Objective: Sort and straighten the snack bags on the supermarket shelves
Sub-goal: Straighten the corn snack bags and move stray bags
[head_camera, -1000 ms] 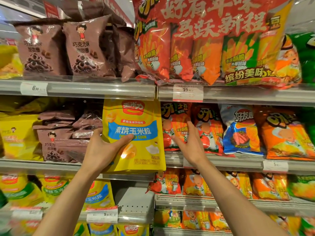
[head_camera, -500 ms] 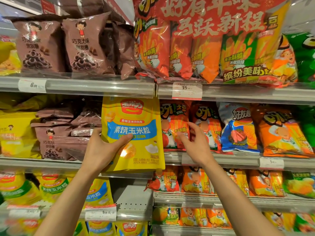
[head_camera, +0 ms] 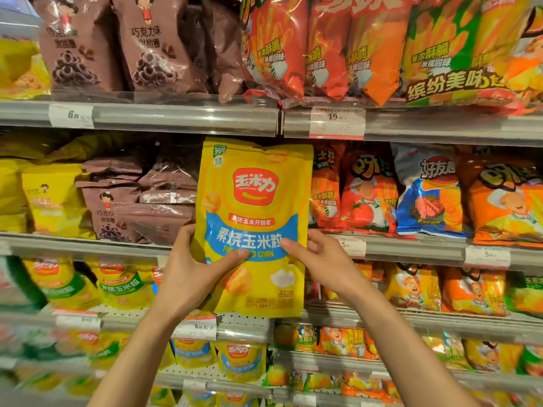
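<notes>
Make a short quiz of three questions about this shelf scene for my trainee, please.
1. True or false: both hands hold the yellow corn bag.
2. Which bags lie flat in a pile left of it? A brown chocolate ring bags B green bags C blue bags
3. Fill in: the left hand has its ____ across the bag's front.

Key: 1 true, the right hand grips its right edge; 2 A; 3 thumb.

Yellow corn bag [head_camera: 252, 201] with blue band, red logo; brown bags [head_camera: 152, 45] above
</notes>
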### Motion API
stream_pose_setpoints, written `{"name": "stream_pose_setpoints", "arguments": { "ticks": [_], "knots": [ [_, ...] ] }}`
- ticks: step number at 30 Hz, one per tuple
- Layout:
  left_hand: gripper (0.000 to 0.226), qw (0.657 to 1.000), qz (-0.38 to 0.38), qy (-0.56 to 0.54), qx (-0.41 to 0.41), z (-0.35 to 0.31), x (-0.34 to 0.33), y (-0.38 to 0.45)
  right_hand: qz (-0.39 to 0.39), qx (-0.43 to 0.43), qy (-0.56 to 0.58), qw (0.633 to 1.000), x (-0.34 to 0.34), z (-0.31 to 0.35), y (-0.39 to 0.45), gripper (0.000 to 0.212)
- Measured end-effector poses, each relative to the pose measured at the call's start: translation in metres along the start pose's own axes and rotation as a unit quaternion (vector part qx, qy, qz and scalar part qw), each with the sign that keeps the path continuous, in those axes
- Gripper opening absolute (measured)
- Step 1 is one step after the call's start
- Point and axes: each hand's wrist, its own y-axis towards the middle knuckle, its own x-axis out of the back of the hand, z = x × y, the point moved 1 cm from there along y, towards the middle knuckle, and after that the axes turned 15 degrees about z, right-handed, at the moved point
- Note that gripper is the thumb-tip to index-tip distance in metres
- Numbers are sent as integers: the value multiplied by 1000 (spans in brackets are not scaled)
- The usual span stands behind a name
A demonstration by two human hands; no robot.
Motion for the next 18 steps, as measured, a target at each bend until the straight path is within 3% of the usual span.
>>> {"name": "stream_pose_setpoints", "arguments": {
  "ticks": [3,10,15,18],
  "knots": [
    [68,1000,5,-1,10,10,-5,-13,-4,13,0,1000,-8,-14,-3,28],
    [45,999,12,-9,52,29,-3,-28,0,20,16,1000,-26,-39,-16,32],
    [63,996,71,-19,44,52,16,-20,-35,16,-7,999,-45,-46,-14,39],
    [56,993,109,-36,31,65,30,-13,-58,11,-31,998,-61,-54,-9,40]
  ]
}}
